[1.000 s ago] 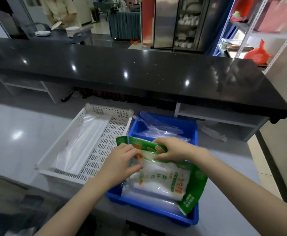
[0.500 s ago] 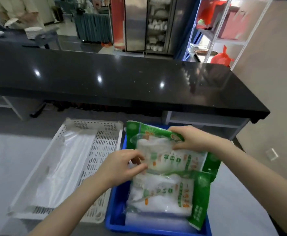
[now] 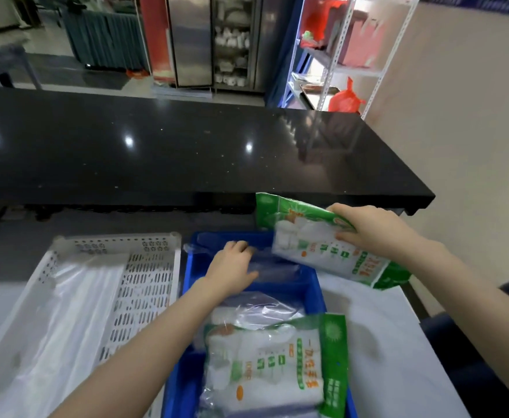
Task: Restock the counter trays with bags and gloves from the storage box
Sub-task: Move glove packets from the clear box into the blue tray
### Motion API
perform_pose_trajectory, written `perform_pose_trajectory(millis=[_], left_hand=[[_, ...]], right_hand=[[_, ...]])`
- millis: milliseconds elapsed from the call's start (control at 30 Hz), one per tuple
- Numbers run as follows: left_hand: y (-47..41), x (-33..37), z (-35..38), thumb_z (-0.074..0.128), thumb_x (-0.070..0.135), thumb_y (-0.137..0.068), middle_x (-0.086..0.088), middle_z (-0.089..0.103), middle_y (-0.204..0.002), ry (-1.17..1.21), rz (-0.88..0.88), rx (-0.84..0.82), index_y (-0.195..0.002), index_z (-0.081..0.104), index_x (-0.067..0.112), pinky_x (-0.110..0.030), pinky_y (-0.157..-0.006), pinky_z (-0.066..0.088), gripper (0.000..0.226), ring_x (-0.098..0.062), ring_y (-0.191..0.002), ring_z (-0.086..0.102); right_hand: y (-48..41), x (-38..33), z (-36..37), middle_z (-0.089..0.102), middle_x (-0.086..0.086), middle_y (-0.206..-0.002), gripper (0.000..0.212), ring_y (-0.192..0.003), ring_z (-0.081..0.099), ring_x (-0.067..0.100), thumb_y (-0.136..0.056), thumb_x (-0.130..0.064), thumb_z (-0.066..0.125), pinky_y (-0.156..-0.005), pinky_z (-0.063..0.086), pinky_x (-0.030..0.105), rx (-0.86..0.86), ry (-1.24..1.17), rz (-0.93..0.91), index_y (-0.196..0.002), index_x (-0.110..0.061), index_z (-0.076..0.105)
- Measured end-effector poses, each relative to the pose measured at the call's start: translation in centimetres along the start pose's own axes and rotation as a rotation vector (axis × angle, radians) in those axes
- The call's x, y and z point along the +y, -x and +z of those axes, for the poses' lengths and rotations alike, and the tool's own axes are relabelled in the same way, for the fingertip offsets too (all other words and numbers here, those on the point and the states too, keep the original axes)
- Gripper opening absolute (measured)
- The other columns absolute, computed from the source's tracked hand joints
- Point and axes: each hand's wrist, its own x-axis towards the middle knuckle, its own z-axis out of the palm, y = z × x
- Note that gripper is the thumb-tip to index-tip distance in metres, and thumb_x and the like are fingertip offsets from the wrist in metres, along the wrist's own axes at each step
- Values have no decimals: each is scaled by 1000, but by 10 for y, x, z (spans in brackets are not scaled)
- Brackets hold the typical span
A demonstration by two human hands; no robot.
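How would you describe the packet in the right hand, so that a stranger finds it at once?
Start at the blue bin beside the white perforated tray. Above its far right corner, the right hand holds a green-and-white packet. Its twin lies flat inside the bin; this one is lifted.

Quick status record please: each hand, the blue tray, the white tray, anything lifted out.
left hand: inside blue tray, on clear plastic bags
right hand: holding a green glove pack above the tray's far right corner
blue tray: another green pack lying at near end
white tray: clear plastic sheets along left side
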Motion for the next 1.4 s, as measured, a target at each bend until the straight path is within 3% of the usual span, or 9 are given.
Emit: perform_pose_trajectory(millis=[200,433,567,767,900,1067,1200,1267,1400], left_hand=[[-18,-3,18,46,59,-87,-6,27,-154,22,-140,-279,-150,17,30,-48,-106,33,75,-33,-136,31],[1,0,18,44,58,-88,-6,50,-140,135,-71,-344,-141,35,26,-41,-93,45,62,-30,-122,50],[17,5,8,53,32,-87,-1,63,-123,107,43,-196,-128,48,31,-38,-79,50,41,-26,-107,59],[35,9,-10,59,9,-81,-4,66,-110,-66,196,107,-129,53,23,-35,-71,46,50,-27,-98,61],[48,11,-16,63,14,-80,0,66,-104,-84,224,138,-125,54,25,-35,-72,48,47,-23,-92,61],[62,9,-19,64,25,-83,8,63,-114,17,176,150,-128,46,33,-29,-84,47,49,-13,-101,58],[66,7,-20,62,20,-85,10,60,-124,49,144,152,-132,45,34,-29,-92,45,51,-11,-109,56],[66,6,-19,61,19,-86,9,61,-123,50,122,145,-132,44,35,-30,-89,47,52,-12,-106,57],[65,3,-15,60,18,-87,6,62,-119,43,93,121,-133,43,33,-36,-88,49,51,-14,-105,57]], right_hand=[[-14,7,5,66,-10,-108,37,-84,62,17,-89,-37,56,-62,48,32,38,-62,-78,-122,-43,40],[-37,-9,7,65,-11,-108,36,-86,61,17,-89,-38,57,-57,36,30,90,-54,-198,-120,-43,40],[-53,-28,6,65,-10,-109,36,-90,62,19,-89,-39,55,-60,38,31,110,-64,-277,-121,-43,39],[-79,-68,15,64,-8,-101,32,-85,62,20,-89,-37,55,-60,45,33,97,-114,-381,-117,-41,41],[-91,-90,37,64,-1,-98,32,-84,62,21,-91,-37,55,-63,48,35,-37,-107,-404,-121,-32,45],[-99,-100,59,66,-2,-103,32,-89,60,18,-90,-46,54,-73,51,39,-201,-283,-401,-119,-33,49],[-111,-92,68,61,2,-126,50,-108,57,20,-88,-55,53,-86,48,38,-347,-301,-323,-131,-29,49],[-113,-88,80,56,5,-134,64,-116,55,24,-88,-60,50,-89,47,39,-316,-161,-276,-140,-23,42],[-112,-86,104,62,7,-121,83,-102,62,25,-76,-66,59,-75,52,37,-51,-115,-292,-144,-32,25]])
